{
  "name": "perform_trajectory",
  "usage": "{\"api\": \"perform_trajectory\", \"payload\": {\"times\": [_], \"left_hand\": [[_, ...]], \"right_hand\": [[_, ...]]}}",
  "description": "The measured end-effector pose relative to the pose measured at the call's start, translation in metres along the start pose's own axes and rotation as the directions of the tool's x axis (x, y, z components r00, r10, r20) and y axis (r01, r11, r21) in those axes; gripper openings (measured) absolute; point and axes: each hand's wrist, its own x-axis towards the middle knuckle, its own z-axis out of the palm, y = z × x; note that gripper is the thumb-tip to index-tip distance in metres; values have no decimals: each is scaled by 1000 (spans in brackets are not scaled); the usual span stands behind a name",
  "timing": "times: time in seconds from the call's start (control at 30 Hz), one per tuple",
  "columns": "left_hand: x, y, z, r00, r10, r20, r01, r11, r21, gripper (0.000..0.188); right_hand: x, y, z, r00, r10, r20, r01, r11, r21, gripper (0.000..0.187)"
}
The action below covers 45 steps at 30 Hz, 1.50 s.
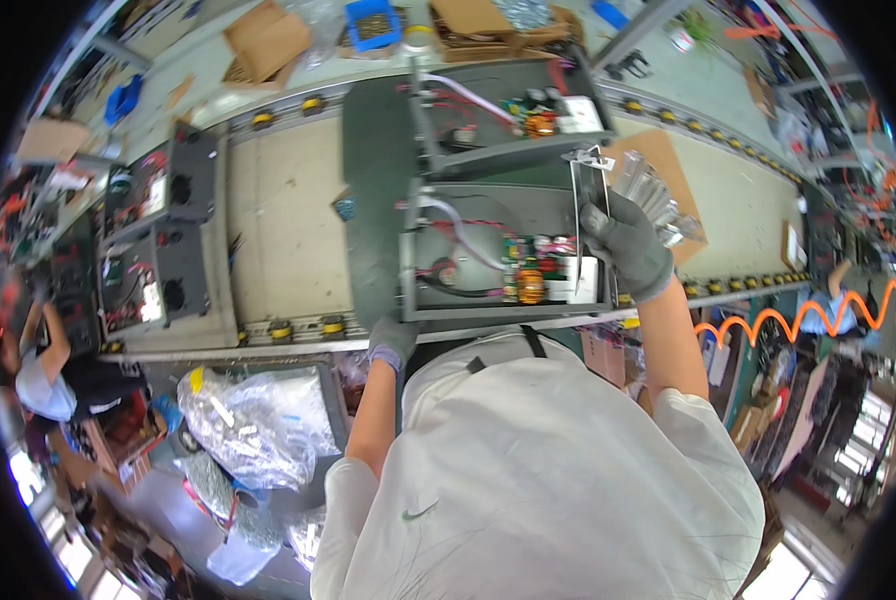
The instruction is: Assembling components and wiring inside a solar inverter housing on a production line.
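Observation:
My right hand, in a grey glove, is closed around a thin, shiny metal bracket. The bracket stands on edge over the right end of the nearer grey metal case. In that case lie a circuit board with a copper-coloured coil, a white block and a thick white cable. My left hand, gloved too, is by the near left corner of this case; its fingers are too unclear to read. Just beyond sits a similar open case with like parts inside. Both rest on a dark green board.
Shiny metal pieces lie on cardboard right of the cases. Further left on the conveyor line are two more grey cases. Plastic bags fill a surface behind my left arm. An orange coiled hose hangs at right. Another person works far left.

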Motion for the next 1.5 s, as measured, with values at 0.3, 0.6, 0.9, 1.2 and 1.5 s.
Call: {"api": "perform_trajectory", "payload": {"times": [0.3, 0.6, 0.9, 1.2, 1.5], "left_hand": [[-107, 184, -158, 621, 485, -616, -779, 292, -555, 31], [-56, 117, -155, 890, 96, -445, -452, 308, -837, 35], [67, 5, -62, 912, -341, -230, 74, 686, -724, 39], [83, 11, -80, 822, -502, -269, 167, 664, -728, 22], [84, -12, -88, 826, -401, -396, 97, 793, -601, 37]], "right_hand": [[49, 36, 113, 975, 69, 210, -54, 996, -77, 29], [136, 80, 174, 945, 313, -91, -277, 918, 284, 29], [246, 150, 198, 723, 655, -219, -681, 730, -61, 43], [264, 148, 183, 848, 502, -171, -455, 523, -721, 32], [241, 113, 187, 942, 298, -153, -214, 184, -959, 40]]}}
